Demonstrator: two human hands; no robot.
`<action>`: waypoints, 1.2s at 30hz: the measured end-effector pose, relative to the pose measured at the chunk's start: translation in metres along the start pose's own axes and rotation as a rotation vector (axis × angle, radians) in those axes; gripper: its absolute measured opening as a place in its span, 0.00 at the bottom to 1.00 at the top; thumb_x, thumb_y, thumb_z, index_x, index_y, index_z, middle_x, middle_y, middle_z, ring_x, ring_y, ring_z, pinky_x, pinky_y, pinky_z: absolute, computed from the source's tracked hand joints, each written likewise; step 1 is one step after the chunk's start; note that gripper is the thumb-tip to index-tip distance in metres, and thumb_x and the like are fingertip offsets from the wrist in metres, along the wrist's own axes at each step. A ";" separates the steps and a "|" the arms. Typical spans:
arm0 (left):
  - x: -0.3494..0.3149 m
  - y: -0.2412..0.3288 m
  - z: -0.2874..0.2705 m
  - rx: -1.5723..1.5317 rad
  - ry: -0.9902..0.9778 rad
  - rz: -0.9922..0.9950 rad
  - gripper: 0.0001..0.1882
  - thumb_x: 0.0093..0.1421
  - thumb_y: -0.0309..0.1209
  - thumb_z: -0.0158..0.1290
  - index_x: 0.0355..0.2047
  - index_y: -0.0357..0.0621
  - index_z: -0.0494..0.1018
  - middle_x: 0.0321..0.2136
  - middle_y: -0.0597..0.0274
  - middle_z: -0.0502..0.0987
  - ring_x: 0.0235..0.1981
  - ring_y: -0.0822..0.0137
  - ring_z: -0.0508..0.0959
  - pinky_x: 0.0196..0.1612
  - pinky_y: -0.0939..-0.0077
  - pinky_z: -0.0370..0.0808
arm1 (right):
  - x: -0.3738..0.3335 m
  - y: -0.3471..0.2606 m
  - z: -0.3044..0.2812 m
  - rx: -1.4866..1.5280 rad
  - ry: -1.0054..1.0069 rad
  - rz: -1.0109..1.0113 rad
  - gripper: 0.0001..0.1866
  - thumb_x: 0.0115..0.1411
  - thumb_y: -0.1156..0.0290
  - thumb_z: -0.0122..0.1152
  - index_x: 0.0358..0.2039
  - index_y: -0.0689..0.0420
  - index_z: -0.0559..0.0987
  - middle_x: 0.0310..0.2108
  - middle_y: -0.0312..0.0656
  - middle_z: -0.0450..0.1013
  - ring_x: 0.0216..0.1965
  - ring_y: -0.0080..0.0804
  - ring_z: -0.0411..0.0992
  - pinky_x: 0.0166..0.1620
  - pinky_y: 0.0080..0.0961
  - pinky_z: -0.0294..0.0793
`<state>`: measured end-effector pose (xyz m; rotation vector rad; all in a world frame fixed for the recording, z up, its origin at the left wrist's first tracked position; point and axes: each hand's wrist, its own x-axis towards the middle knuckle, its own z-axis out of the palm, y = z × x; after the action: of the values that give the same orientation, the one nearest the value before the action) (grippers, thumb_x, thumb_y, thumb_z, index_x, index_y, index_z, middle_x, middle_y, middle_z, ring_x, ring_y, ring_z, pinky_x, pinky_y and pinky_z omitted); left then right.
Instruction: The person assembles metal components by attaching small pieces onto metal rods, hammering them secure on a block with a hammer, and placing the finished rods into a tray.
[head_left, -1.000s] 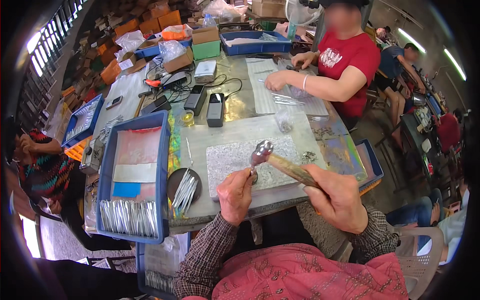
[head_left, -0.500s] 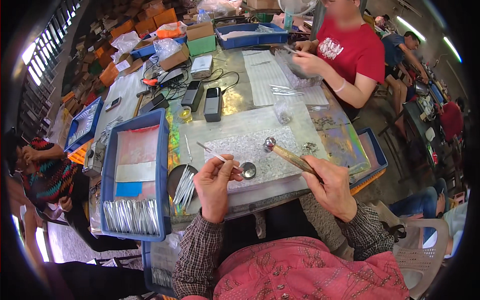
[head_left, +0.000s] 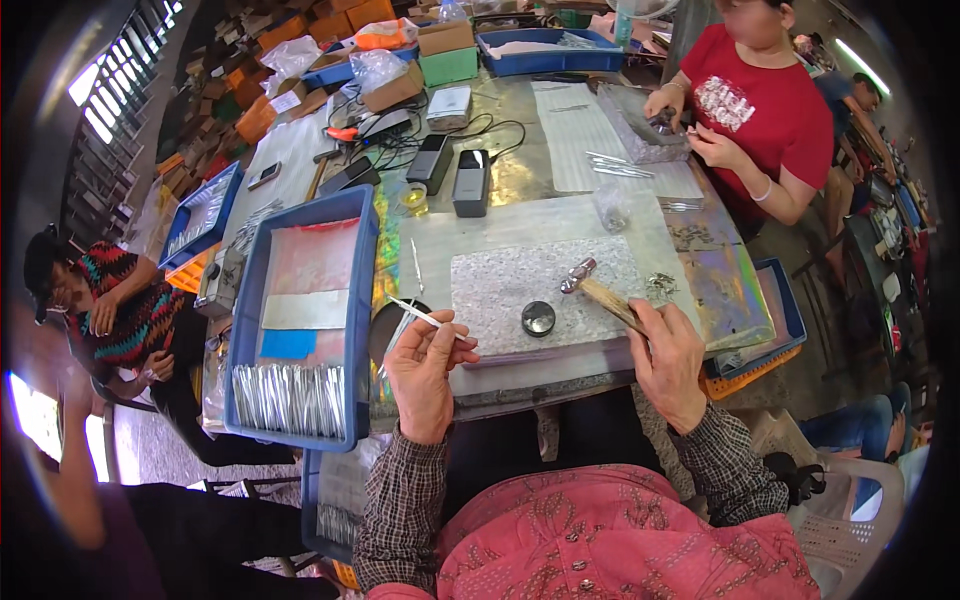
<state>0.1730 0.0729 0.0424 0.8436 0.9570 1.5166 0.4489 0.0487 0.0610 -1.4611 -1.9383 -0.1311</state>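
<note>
My left hand (head_left: pixel 422 385) pinches a slender silver piece, apparently a pair of tweezers (head_left: pixel 415 312), between thumb and fingers, its far end pointing up and left. My right hand (head_left: pixel 668 362) grips the wooden handle of a hammer (head_left: pixel 606 300); its shiny metal head hangs over a speckled stone slab (head_left: pixel 490 285). On that slab, between my hands, sits a small round dark metal disc (head_left: pixel 538 319). Beyond my left hand is a dark round dish (head_left: pixel 385 325) with more silver pieces, partly hidden by the hand. A pile of tiny metal parts (head_left: pixel 662 286) lies right of the hammer.
A blue tray (head_left: pixel 363 290) with many slim silver pieces stands at left. Black power banks (head_left: pixel 471 185), cables and a yellow tape roll (head_left: pixel 413 197) lie behind. A co-worker in red (head_left: pixel 765 110) works across the table; another person (head_left: pixel 110 300) sits at left.
My left hand has moved left, away from the disc, and the tweezers have tilted. The hammer head remains near the disc. The co-worker's hands have lowered. The whole view has shifted.
</note>
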 end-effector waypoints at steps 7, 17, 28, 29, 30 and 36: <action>-0.004 0.007 -0.038 0.595 0.117 0.224 0.14 0.60 0.20 0.55 0.47 0.33 0.72 0.27 0.62 0.77 0.26 0.77 0.77 0.28 0.81 0.75 | -0.009 -0.001 0.015 -0.017 -0.018 0.030 0.21 0.52 0.79 0.62 0.48 0.59 0.74 0.30 0.45 0.66 0.32 0.43 0.69 0.34 0.38 0.70; -0.010 0.002 -0.067 1.815 0.010 0.516 0.10 0.55 0.22 0.49 0.39 0.42 0.71 0.30 0.55 0.70 0.31 0.52 0.77 0.29 0.60 0.75 | -0.017 -0.002 0.027 0.077 -0.082 0.106 0.23 0.53 0.78 0.63 0.51 0.57 0.73 0.32 0.45 0.66 0.31 0.44 0.71 0.33 0.37 0.71; -0.011 -0.013 -0.077 1.985 0.001 0.496 0.03 0.55 0.23 0.51 0.30 0.42 0.68 0.28 0.56 0.70 0.29 0.58 0.78 0.26 0.65 0.77 | -0.015 -0.006 0.025 0.070 -0.140 0.125 0.22 0.54 0.77 0.63 0.50 0.57 0.72 0.36 0.45 0.66 0.32 0.44 0.73 0.33 0.37 0.72; -0.012 -0.012 -0.077 1.987 0.013 0.492 0.03 0.55 0.23 0.51 0.30 0.42 0.68 0.28 0.57 0.69 0.29 0.58 0.78 0.26 0.65 0.77 | -0.015 -0.007 0.025 0.081 -0.142 0.118 0.22 0.54 0.77 0.63 0.50 0.57 0.72 0.36 0.45 0.66 0.32 0.44 0.73 0.33 0.37 0.72; -0.013 -0.011 -0.077 1.978 0.011 0.490 0.04 0.55 0.23 0.51 0.31 0.43 0.69 0.28 0.56 0.69 0.29 0.57 0.78 0.26 0.64 0.77 | -0.014 -0.006 0.024 0.082 -0.147 0.116 0.22 0.54 0.77 0.63 0.50 0.57 0.72 0.36 0.45 0.66 0.32 0.44 0.73 0.33 0.37 0.72; -0.033 0.012 -0.071 1.795 0.068 0.644 0.10 0.54 0.23 0.51 0.38 0.46 0.72 0.28 0.59 0.69 0.28 0.58 0.77 0.29 0.66 0.75 | -0.016 -0.003 0.024 0.086 -0.163 0.115 0.22 0.54 0.78 0.62 0.51 0.58 0.72 0.37 0.47 0.65 0.34 0.47 0.73 0.34 0.39 0.72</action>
<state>0.1091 0.0304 0.0227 2.4934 2.2292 0.7674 0.4372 0.0462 0.0344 -1.5628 -1.9553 0.1255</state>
